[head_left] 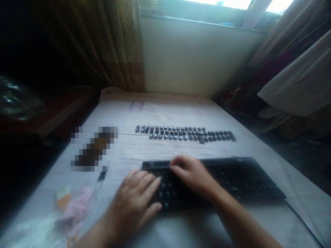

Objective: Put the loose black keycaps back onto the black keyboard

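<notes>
A black computer keyboard [224, 179] lies across the near part of the cloth-covered surface, many of its keys dark and blurred. My left hand [139, 193] holds the keyboard's left end, fingers over the keys and thumb by the front edge. Over the upper left rows is my right hand [190, 172], thumb and fingers pinched together; whatever is between the fingertips is hidden. Beyond the keyboard, several loose black keycaps [176, 136] are laid out in rows, with a larger one [201, 138] among them.
A pixelated patch [95, 148] hides something at the left, with a small dark item [102, 174] below it. A pink cloth [77, 206] lies nearer. The keyboard's cable [302, 220] runs off at the lower right. Curtains [121, 44] and a wall [186, 55] stand behind.
</notes>
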Action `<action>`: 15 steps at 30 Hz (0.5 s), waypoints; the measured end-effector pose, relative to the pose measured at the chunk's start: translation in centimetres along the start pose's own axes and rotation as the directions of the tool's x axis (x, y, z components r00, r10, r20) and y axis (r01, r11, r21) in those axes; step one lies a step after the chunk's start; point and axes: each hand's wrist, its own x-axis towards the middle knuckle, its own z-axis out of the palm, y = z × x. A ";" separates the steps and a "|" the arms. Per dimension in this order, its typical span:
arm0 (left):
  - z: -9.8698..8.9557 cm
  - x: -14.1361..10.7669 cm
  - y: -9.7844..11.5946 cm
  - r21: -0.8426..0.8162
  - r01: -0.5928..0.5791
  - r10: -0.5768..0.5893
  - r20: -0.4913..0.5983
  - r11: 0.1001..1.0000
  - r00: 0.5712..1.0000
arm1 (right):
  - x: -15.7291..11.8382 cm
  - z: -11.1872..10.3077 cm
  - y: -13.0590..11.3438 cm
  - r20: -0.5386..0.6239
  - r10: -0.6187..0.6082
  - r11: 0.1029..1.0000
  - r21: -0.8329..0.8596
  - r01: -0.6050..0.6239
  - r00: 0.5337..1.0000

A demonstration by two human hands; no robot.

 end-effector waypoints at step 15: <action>0.3 -0.9 -2.5 -0.001 0.104 -0.103 -0.059 0.995 0.993 | 0.2 -0.1 -0.4 0.013 0.032 0.996 -0.079 -0.031 0.999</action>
